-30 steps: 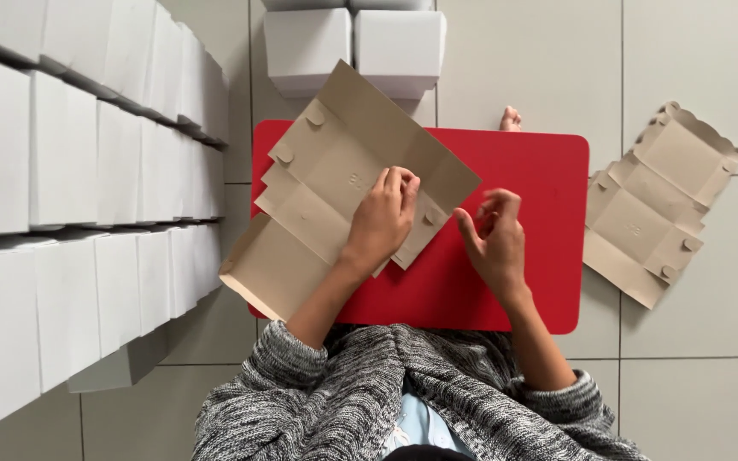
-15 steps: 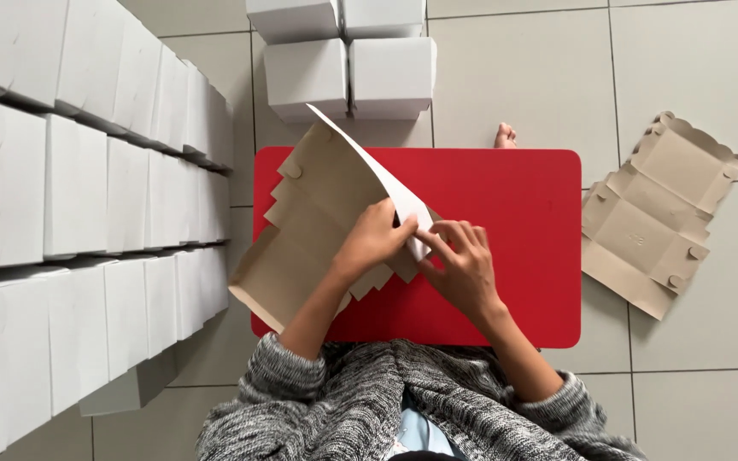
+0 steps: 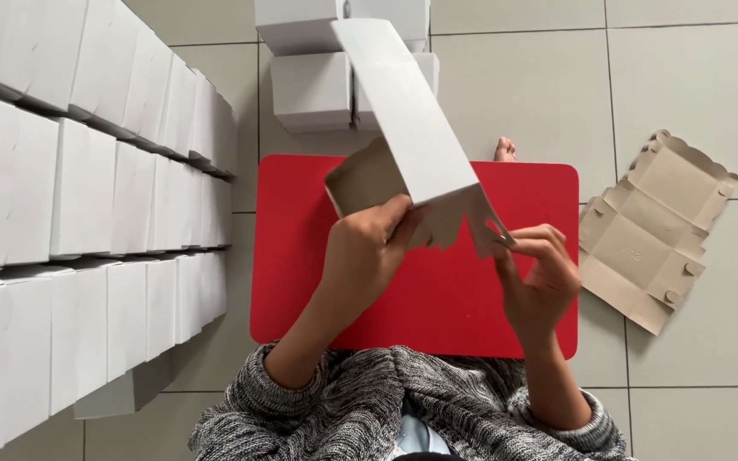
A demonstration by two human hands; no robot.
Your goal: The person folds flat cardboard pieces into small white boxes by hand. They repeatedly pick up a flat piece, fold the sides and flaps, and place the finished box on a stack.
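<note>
White-and-brown cardboard: one partly folded box blank (image 3: pixel 412 137), raised above the red desk (image 3: pixel 301 290), its white outer face tilted up and away, brown inner face showing at the left fold. Left hand (image 3: pixel 365 252) clenched on the blank's near left edge, fingers wrapped over the cardboard. Right hand (image 3: pixel 535 273) pinching a notched flap at the blank's near right corner between fingertips (image 3: pixel 514 243). Both grips closed on the same blank.

One desk, rounded corners, standing on a pale tiled floor (image 3: pixel 685 77). One toe (image 3: pixel 504 150) shows past the desk's far edge.

On the floor to the right, well apart from the hands: a flat unfolded blank (image 3: pixel 651 230), brown side up; whether it is one sheet or a small stack cannot be told.

Far centre, behind the desk: finished white boxes (image 3: pixel 309 90), at least four visible, partly hidden by the raised blank.

Left: stacked white boxes (image 3: pixel 87 196) in long rows, too many and too overlapped to count exactly.

Near edge: grey knit sleeves (image 3: pixel 301 410).
</note>
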